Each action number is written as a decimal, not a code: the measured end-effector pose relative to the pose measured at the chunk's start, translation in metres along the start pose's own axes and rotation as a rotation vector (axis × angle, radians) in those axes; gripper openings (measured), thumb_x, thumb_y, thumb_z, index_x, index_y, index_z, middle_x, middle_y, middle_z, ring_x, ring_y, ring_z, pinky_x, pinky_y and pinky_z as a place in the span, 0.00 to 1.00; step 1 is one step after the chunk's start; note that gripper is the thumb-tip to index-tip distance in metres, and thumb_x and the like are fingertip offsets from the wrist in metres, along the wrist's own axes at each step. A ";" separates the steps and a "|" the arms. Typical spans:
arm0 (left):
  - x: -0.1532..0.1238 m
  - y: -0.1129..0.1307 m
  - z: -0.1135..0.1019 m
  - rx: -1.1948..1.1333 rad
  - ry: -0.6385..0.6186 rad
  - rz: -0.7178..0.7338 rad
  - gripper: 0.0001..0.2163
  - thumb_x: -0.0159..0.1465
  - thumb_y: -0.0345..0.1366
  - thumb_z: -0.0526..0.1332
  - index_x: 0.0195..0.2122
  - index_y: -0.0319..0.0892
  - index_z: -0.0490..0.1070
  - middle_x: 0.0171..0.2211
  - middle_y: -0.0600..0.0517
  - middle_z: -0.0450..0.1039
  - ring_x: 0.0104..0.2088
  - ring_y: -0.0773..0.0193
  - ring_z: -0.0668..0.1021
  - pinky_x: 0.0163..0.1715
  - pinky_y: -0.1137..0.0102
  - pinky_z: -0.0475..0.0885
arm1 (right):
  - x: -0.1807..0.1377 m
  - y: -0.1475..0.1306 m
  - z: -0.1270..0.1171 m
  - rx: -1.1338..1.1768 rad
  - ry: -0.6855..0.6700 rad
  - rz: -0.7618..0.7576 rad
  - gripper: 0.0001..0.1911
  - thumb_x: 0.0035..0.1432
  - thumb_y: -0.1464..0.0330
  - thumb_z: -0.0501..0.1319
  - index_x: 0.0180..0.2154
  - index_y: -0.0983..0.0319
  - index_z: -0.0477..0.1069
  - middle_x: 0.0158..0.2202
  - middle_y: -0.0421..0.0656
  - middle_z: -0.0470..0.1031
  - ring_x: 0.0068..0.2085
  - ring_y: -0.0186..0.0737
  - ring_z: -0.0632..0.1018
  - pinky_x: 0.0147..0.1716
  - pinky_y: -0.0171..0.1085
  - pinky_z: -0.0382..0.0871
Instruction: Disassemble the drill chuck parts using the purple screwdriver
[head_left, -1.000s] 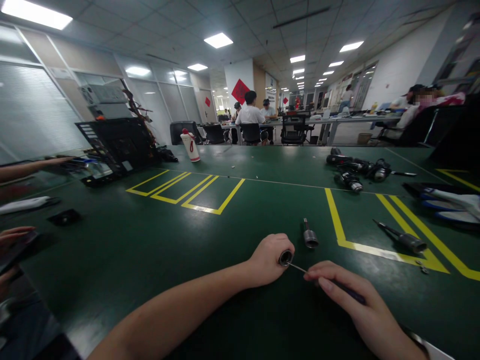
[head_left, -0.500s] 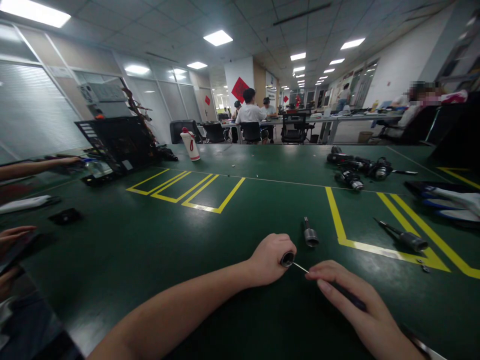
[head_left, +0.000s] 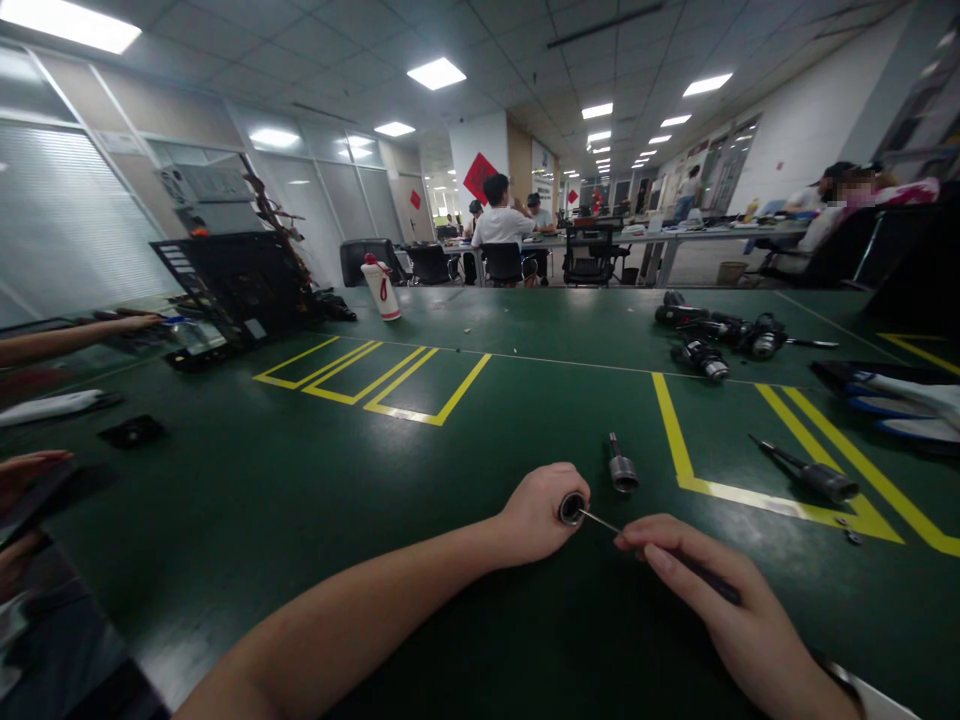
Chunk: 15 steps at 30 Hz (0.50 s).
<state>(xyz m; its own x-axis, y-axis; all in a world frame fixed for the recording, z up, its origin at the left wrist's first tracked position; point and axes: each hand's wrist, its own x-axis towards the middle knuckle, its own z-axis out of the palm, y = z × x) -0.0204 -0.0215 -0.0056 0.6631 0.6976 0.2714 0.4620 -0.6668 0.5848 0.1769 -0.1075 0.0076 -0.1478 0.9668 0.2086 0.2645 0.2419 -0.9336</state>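
My left hand (head_left: 546, 510) is closed around a hollow metal cylinder (head_left: 571, 508), its round open end turned toward my right hand. In my right hand (head_left: 709, 580) is a slim screwdriver (head_left: 602, 522) with a dark handle lying along the palm. Its thin shaft points left, and the tip is at or just inside the cylinder's mouth; the exact contact is too small to tell. A metal cup-shaped part with a stem (head_left: 622, 470) lies just beyond my hands. Farther right, a similar part with a long, pointed shaft (head_left: 821, 480) lies across yellow tape, near small metal pieces (head_left: 852, 536).
Several dark tool-like assemblies (head_left: 705, 355) lie at the back right, with blue-and-white gloves (head_left: 900, 405) at the right edge. A white bottle (head_left: 381, 288) stands at the table's far side. At left are a black rack (head_left: 240, 290) and another person's arm (head_left: 82, 336).
My left hand and the cylinder have shifted slightly up and left. My right hand has moved a little right, and the shaft lies at a slightly different angle at the opening.
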 end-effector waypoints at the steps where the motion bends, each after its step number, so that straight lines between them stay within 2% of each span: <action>1: 0.000 0.000 0.001 0.034 -0.003 -0.019 0.02 0.58 0.28 0.59 0.30 0.39 0.66 0.31 0.53 0.66 0.31 0.67 0.70 0.32 0.73 0.64 | 0.000 -0.002 0.001 -0.026 0.004 -0.020 0.11 0.57 0.60 0.59 0.34 0.57 0.78 0.37 0.45 0.78 0.41 0.45 0.78 0.41 0.40 0.73; 4: 0.000 0.003 0.001 0.148 -0.041 -0.026 0.04 0.56 0.26 0.60 0.31 0.39 0.66 0.31 0.53 0.67 0.32 0.66 0.70 0.34 0.71 0.64 | -0.001 -0.007 0.002 -0.084 -0.006 -0.059 0.10 0.57 0.61 0.59 0.31 0.57 0.77 0.35 0.44 0.78 0.39 0.45 0.79 0.39 0.39 0.74; 7: 0.000 0.006 -0.002 0.207 -0.094 0.002 0.05 0.55 0.24 0.59 0.30 0.39 0.66 0.31 0.53 0.67 0.33 0.65 0.70 0.35 0.70 0.63 | 0.000 -0.006 0.003 -0.089 -0.035 -0.056 0.10 0.57 0.61 0.59 0.33 0.56 0.77 0.36 0.44 0.78 0.40 0.44 0.78 0.40 0.39 0.74; 15: -0.001 0.005 -0.005 0.072 -0.028 0.062 0.03 0.56 0.26 0.59 0.29 0.38 0.66 0.29 0.53 0.66 0.32 0.66 0.69 0.35 0.71 0.64 | 0.002 0.002 -0.002 0.010 -0.062 0.049 0.11 0.58 0.60 0.59 0.37 0.55 0.78 0.40 0.43 0.79 0.43 0.45 0.78 0.44 0.40 0.72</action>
<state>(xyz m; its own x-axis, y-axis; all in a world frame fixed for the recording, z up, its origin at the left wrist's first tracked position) -0.0218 -0.0242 0.0013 0.7073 0.6476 0.2835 0.4604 -0.7262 0.5105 0.1790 -0.1049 0.0065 -0.1935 0.9704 0.1442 0.2634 0.1930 -0.9452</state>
